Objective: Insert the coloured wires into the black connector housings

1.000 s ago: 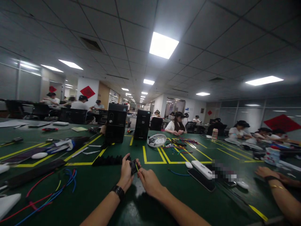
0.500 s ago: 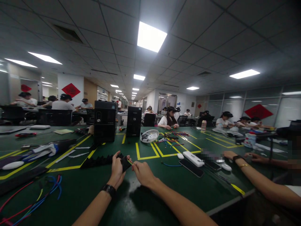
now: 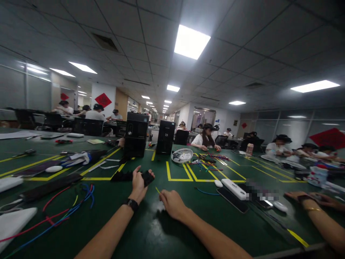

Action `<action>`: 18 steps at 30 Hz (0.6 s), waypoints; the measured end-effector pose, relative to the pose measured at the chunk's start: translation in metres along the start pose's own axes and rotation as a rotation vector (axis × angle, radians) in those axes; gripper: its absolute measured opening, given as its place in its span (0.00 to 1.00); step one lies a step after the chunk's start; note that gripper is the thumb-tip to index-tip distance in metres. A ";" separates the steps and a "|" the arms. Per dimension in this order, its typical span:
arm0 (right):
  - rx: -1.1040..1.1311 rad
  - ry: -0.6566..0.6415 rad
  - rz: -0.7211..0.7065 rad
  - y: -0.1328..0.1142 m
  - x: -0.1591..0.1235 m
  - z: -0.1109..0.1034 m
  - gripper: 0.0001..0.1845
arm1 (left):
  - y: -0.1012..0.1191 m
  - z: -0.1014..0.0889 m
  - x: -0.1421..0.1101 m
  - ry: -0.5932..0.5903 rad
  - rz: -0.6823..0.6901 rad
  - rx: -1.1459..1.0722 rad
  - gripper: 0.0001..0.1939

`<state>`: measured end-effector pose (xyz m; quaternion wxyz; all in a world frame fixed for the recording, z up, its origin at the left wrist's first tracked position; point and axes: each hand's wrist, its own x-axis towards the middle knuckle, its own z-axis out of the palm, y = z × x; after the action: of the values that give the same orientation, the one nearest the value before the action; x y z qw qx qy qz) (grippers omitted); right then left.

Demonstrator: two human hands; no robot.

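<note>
One broad green table [image 3: 151,241], ruled off with yellow lines, spreads in front of us; near its far edge stand two upright black computer cases, the left case [image 3: 136,135] and the right case [image 3: 165,136], a little apart; at the right edge a neighbour's forearm [image 3: 320,218] with a gold bracelet lies along the tabletop; red and blue wires [image 3: 67,217] sprawl at the left; a round white slatted cover [image 3: 182,155] sits just right of the cases; a dark phone [image 3: 232,200] lies beside a white slab [image 3: 234,189]; the person's left hand [image 3: 138,184], dark watch at the wrist, has its fingers curled around a small black piece [image 3: 147,178], near a toothed black strip [image 3: 122,176]; the right hand [image 3: 171,203] is nearly closed, thumb and forefinger pinching a thin yellow-green sliver [image 3: 157,189]; its free end points up and leftward, apart from the black piece.
</note>
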<state>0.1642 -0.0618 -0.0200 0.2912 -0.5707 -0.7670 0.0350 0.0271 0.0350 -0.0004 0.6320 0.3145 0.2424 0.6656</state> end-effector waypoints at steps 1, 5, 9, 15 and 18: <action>0.023 0.060 0.007 0.002 0.002 -0.003 0.17 | 0.000 -0.004 0.001 -0.008 0.004 0.043 0.25; 0.076 0.322 0.096 0.010 0.010 -0.019 0.19 | -0.020 -0.010 -0.008 -0.083 -0.104 0.194 0.18; 0.101 0.233 -0.053 0.011 0.008 -0.025 0.11 | -0.052 -0.002 -0.018 -0.180 -0.136 0.372 0.10; 0.126 0.020 -0.190 0.013 0.011 -0.013 0.24 | -0.055 -0.004 -0.017 -0.203 -0.019 0.432 0.09; 0.073 0.008 -0.106 0.032 0.022 -0.004 0.17 | -0.037 -0.008 -0.007 -0.215 0.048 0.507 0.10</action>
<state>0.1895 -0.0317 -0.0204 0.3165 -0.5182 -0.7932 0.0452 0.0468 0.0316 -0.0332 0.5392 0.5370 0.3252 0.5614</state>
